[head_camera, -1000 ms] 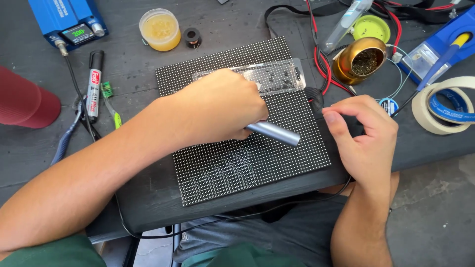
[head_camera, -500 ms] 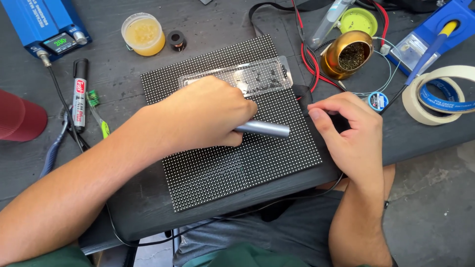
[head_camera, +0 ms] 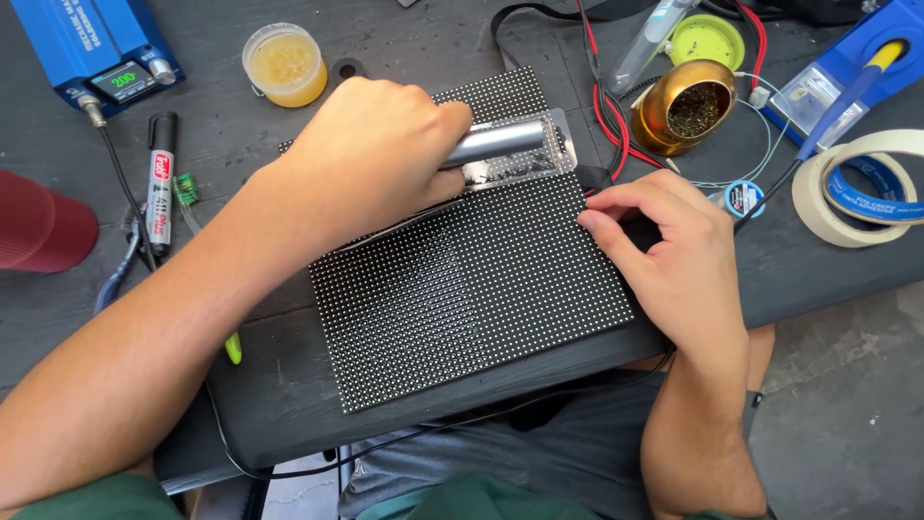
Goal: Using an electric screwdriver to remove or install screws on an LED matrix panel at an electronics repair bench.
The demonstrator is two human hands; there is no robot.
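Observation:
A black panel (head_camera: 472,299) covered in a grid of small dots lies on the dark table in front of me. My left hand (head_camera: 371,159) grips a silver metal cylinder tool (head_camera: 496,143) and holds it over the panel's far edge, above a clear plastic strip (head_camera: 525,166) with small dark parts in it. My right hand (head_camera: 664,260) rests on the panel's right edge with its fingers curled, pressing down near a black cable.
A blue device with a display (head_camera: 91,53) sits far left beside a black marker (head_camera: 160,183) and a red cup (head_camera: 38,223). A jar of yellow paste (head_camera: 284,65), a brass wire-wool holder (head_camera: 685,106), tape rolls (head_camera: 866,188) and red and black wires (head_camera: 606,106) lie at the back.
My left hand has lifted the silver tool from the panel's middle to its far edge, over the clear strip. My right hand stays at the panel's right edge.

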